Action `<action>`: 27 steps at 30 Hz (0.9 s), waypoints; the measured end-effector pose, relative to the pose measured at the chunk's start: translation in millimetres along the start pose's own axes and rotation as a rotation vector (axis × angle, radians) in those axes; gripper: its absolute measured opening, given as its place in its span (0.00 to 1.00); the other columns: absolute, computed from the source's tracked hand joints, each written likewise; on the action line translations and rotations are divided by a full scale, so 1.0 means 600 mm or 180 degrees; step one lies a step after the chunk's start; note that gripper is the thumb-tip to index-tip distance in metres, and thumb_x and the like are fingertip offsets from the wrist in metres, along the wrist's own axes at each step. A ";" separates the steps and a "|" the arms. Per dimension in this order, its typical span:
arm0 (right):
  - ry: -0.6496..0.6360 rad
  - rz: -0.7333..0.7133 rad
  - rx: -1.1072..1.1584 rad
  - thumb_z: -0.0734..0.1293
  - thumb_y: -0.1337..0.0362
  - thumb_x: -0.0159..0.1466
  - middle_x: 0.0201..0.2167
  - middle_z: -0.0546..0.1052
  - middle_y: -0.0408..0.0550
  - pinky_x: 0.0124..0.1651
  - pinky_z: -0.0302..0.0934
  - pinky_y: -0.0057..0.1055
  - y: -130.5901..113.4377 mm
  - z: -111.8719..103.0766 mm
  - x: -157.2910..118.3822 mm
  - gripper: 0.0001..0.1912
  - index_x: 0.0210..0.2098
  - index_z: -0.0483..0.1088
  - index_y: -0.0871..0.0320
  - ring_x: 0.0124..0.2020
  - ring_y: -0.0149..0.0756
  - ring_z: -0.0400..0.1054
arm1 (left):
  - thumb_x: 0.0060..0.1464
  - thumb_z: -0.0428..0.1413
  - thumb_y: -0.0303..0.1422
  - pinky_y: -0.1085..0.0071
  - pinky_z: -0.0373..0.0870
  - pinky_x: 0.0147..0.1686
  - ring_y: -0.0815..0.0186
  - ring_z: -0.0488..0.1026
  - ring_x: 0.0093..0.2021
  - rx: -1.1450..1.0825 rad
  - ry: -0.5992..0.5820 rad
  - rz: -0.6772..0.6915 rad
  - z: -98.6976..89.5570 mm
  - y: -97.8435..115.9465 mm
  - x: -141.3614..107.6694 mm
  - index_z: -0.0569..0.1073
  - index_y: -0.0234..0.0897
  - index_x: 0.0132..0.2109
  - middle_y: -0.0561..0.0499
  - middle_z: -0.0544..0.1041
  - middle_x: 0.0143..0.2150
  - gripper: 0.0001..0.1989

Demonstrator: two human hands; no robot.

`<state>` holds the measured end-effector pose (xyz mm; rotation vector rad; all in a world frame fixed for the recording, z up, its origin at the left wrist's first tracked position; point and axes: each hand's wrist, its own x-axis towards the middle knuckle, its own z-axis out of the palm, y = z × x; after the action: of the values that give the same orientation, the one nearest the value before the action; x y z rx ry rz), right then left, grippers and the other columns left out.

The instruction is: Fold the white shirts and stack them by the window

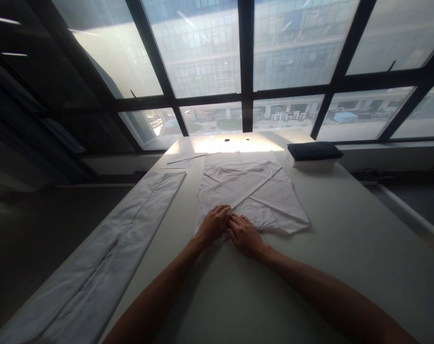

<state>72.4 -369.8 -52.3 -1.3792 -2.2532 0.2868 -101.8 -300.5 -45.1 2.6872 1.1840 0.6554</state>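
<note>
A white shirt (234, 191) lies on the table in front of me, partly folded, with its sleeves crossed over the body. At its near edge, left of the middle, my left hand (214, 223) is closed, with bent fingers gripping the cloth; the fingertips are partly hidden. Just to the right, almost touching it, my right hand (246, 235) rests on the same edge with fingers stretched out and slightly apart. The cloth directly beneath both hands is covered from sight.
A long folded pale cloth (131, 229) runs along the table's left side. A stack with a dark folded cloth (314, 150) on top of white ones stands at the back right. Paper sheets (179, 160) and a thin rod lie at the back left. Windows (202, 48) rise behind the table (331, 215).
</note>
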 end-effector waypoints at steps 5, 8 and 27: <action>-0.0037 0.0122 -0.0207 0.55 0.57 0.74 0.71 0.60 0.59 0.73 0.44 0.46 0.049 -0.022 -0.020 0.29 0.70 0.59 0.66 0.73 0.45 0.49 | 0.70 0.45 0.32 0.50 0.54 0.70 0.55 0.54 0.73 0.0025 -0.0679 0.0299 0.027 -0.004 -0.009 0.60 0.37 0.71 0.43 0.61 0.72 0.25; -0.0290 0.0035 -0.0504 0.55 0.53 0.74 0.72 0.55 0.60 0.74 0.41 0.50 0.095 -0.043 -0.050 0.33 0.72 0.55 0.66 0.74 0.47 0.45 | 0.72 0.40 0.37 0.50 0.49 0.71 0.56 0.49 0.75 0.0159 -0.0861 0.0250 0.027 -0.004 -0.012 0.59 0.38 0.72 0.45 0.57 0.74 0.25; 0.1023 0.1215 0.0782 0.64 0.56 0.65 0.31 0.79 0.49 0.42 0.69 0.39 0.180 -0.116 -0.154 0.21 0.51 0.75 0.60 0.32 0.41 0.73 | 0.68 0.50 0.29 0.61 0.73 0.57 0.61 0.76 0.56 -0.0988 -0.0057 0.0391 0.007 0.021 -0.003 0.79 0.41 0.55 0.45 0.79 0.55 0.16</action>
<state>226.4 -405.1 -63.8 -1.5847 -1.6321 0.4190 -92.7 -310.6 -45.7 2.5093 0.8376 0.7603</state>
